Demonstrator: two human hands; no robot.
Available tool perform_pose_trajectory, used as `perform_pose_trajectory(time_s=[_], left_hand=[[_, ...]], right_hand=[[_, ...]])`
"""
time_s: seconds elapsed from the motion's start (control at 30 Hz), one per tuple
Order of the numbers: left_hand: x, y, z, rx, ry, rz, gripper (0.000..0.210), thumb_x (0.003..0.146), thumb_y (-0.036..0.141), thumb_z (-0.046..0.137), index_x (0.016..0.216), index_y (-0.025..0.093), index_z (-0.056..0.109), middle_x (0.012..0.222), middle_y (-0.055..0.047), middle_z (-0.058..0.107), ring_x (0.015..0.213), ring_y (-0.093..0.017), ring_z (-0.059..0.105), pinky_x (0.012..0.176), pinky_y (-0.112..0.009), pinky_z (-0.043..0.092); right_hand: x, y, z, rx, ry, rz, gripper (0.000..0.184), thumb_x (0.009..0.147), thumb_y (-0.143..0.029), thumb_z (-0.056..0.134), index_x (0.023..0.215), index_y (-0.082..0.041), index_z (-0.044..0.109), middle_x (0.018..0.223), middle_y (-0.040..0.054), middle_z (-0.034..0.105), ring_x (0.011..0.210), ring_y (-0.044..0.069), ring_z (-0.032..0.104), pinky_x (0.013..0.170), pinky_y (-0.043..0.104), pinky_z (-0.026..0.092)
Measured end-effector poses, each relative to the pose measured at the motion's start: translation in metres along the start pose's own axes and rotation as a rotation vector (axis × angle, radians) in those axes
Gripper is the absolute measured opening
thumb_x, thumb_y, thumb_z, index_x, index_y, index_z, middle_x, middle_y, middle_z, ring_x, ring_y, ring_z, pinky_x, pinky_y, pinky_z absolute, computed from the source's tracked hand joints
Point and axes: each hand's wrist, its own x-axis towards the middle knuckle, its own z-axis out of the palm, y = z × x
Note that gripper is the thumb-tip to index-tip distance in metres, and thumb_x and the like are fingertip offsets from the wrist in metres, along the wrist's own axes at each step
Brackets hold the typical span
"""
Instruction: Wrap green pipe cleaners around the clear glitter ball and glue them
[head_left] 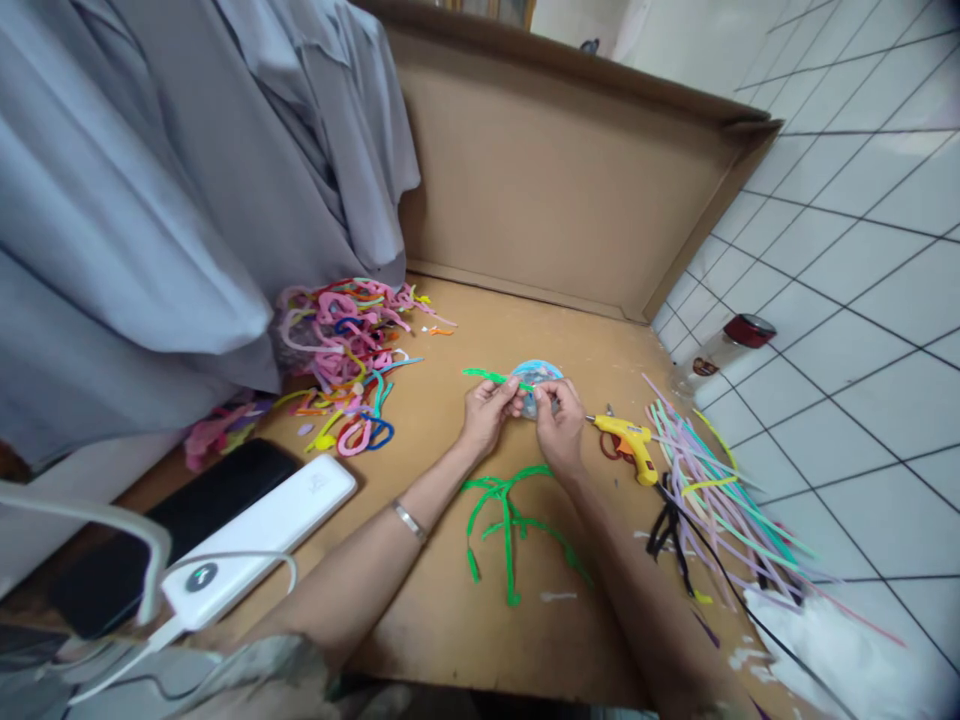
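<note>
Under everything, a wide brown bench (495, 325); well to the left of the yellow glue gun (628, 437), a messy heap of bright strips (341, 335), likely to tangle from lying so loose; just right of the glue gun, a bunch of thin pale strips (705, 480), easy to knock and scatter with a careless bump; left of the glue gun and nearer the body, a green branching piece (509, 545), flat on the bench, maybe easy to bend or drag from a brush of the right forearm (626, 570), very close by; just left of the glue gun's tip, the right hand (560, 420), and a bit farther left, the left hand (486, 410); both pinched on one green strip (484, 375); maybe a burn for the right hand, if hot, from resting so near that tip; smallest of all, that green strip, held up left of the glue gun; maybe a kink from squeezing too hard, or a slip from pinching too lightly.
</note>
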Motion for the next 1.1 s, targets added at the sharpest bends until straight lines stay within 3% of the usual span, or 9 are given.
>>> perform_pose_trajectory(time_s=[0.23, 0.37, 0.57, 0.9, 1.1], left_hand=[[0.001, -0.002, -0.001, 0.071, 0.032, -0.005, 0.042, 0.057, 0.046, 0.085, 0.057, 0.013, 0.061, 0.054, -0.002, 0.064, 0.042, -0.005, 0.048, 0.044, -0.020, 0.040], [0.000, 0.001, 0.001, 0.068, 0.038, 0.019, 0.043, 0.055, 0.048, 0.086, 0.058, 0.013, 0.062, 0.054, -0.001, 0.064, 0.042, -0.004, 0.046, 0.044, -0.019, 0.038], [-0.003, 0.002, 0.007, 0.022, 0.016, -0.010, 0.041, 0.055, 0.045, 0.087, 0.060, 0.012, 0.063, 0.053, 0.000, 0.062, 0.043, -0.004, 0.047, 0.045, -0.019, 0.039], [0.002, 0.002, 0.008, -0.122, 0.027, -0.108, 0.037, 0.052, 0.034, 0.089, 0.071, 0.010, 0.070, 0.058, 0.000, 0.065, 0.049, -0.005, 0.053, 0.049, -0.017, 0.041], [0.013, 0.012, 0.002, -0.148, 0.070, -0.091, 0.032, 0.055, 0.030, 0.087, 0.074, 0.011, 0.070, 0.057, 0.001, 0.064, 0.047, -0.004, 0.051, 0.046, -0.015, 0.039]], right_hand=[[0.000, -0.004, -0.003, 0.038, 0.033, 0.057, 0.020, 0.088, -0.034, 0.052, 0.076, -0.021, 0.060, 0.076, 0.0014, 0.060, 0.074, 0.017, 0.054, 0.071, 0.031, 0.043], [0.003, -0.011, -0.007, 0.068, 0.012, 0.093, 0.027, 0.091, -0.039, 0.048, 0.078, -0.020, 0.062, 0.078, 0.0021, 0.062, 0.075, 0.017, 0.055, 0.073, 0.031, 0.043], [0.003, -0.012, -0.005, 0.085, -0.064, 0.171, 0.028, 0.086, -0.042, 0.054, 0.069, -0.020, 0.059, 0.066, -0.0005, 0.058, 0.062, 0.014, 0.048, 0.062, 0.028, 0.039], [0.004, -0.013, -0.005, 0.041, 0.025, 0.125, 0.024, 0.085, -0.034, 0.054, 0.065, -0.020, 0.056, 0.065, -0.0018, 0.055, 0.063, 0.014, 0.047, 0.062, 0.027, 0.038], [0.016, -0.005, -0.017, 0.041, 0.146, 0.184, 0.023, 0.082, -0.037, 0.056, 0.067, -0.019, 0.058, 0.065, -0.0010, 0.057, 0.063, 0.014, 0.049, 0.061, 0.027, 0.039]])
